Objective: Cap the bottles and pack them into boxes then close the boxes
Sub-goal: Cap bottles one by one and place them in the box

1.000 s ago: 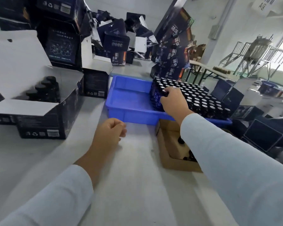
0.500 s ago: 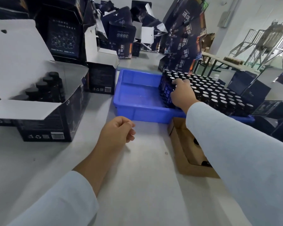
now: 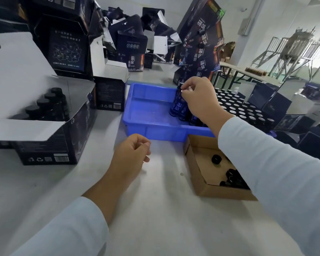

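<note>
A blue plastic tray [image 3: 148, 115] holds many dark blue bottles [image 3: 236, 106] with open tops on its right side. My right hand [image 3: 198, 97] grips the neck of one blue bottle [image 3: 177, 102], lifted above its row at the tray's middle. My left hand [image 3: 130, 154] hovers over the white table just before the tray, fingers curled shut with nothing seen in them. An open dark box [image 3: 50, 126] at left holds several capped bottles [image 3: 44, 104]. A brown cardboard tray [image 3: 198, 163] at right holds loose black caps [image 3: 216, 159].
Dark printed boxes [image 3: 133, 50], many with open flaps, are piled along the table's back and left. A tall leaning stack [image 3: 201, 43] stands behind the blue tray. More dark boxes [image 3: 273, 102] sit to the right. A folding table and metal frames stand far right.
My right hand has closed on a bottle's neck and raised it out of the packed rows. The left hand stayed curled over the table. The camera has come closer.
</note>
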